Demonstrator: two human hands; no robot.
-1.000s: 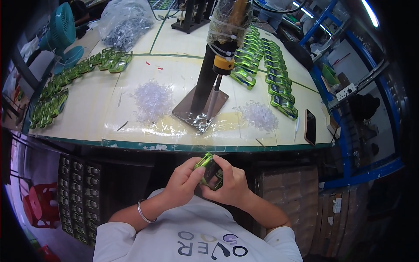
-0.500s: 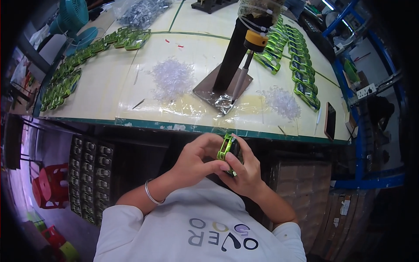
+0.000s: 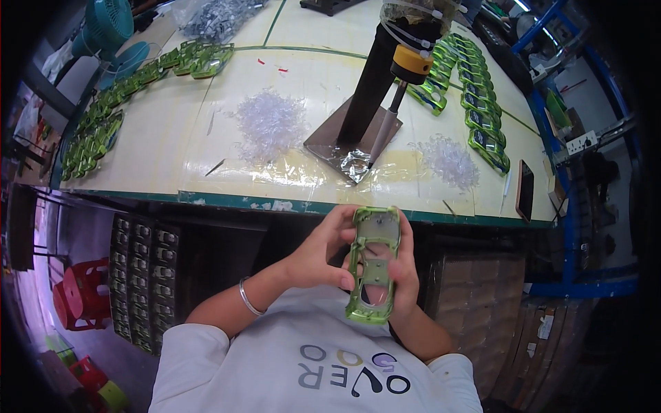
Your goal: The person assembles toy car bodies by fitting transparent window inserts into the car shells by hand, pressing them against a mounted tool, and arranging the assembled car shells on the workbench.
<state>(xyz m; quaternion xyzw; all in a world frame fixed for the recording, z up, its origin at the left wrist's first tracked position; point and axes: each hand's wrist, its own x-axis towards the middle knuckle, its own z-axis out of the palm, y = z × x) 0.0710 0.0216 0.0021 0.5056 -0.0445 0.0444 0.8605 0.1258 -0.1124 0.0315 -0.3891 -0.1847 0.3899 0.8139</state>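
A bright green toy car body shell (image 3: pixel 376 271) is held upright in front of my chest, its hollow underside facing me. Its window openings let the skin behind show through. My left hand (image 3: pixel 329 249) grips its left edge, thumb on the near side. On the other edge my right hand (image 3: pixel 405 265) is closed round the shell, with some fingers hidden behind it. Beyond the table edge stands a black post on a square metal base (image 3: pixel 329 146). An electric screwdriver with a yellow collar (image 3: pixel 412 63) hangs beside it, tip down.
Rows of green car shells line the table's left (image 3: pixel 93 141) and right (image 3: pixel 487 131). Two heaps of small clear plastic pieces (image 3: pixel 270 124) (image 3: pixel 451 164) flank the post. A phone (image 3: pixel 525 191) lies at the right edge. Stacked trays (image 3: pixel 143 282) and a red stool (image 3: pixel 81 292) stand lower left.
The car shell has been turned from edge-on so its hollow inside faces me. My hands have spread apart to its two long sides.
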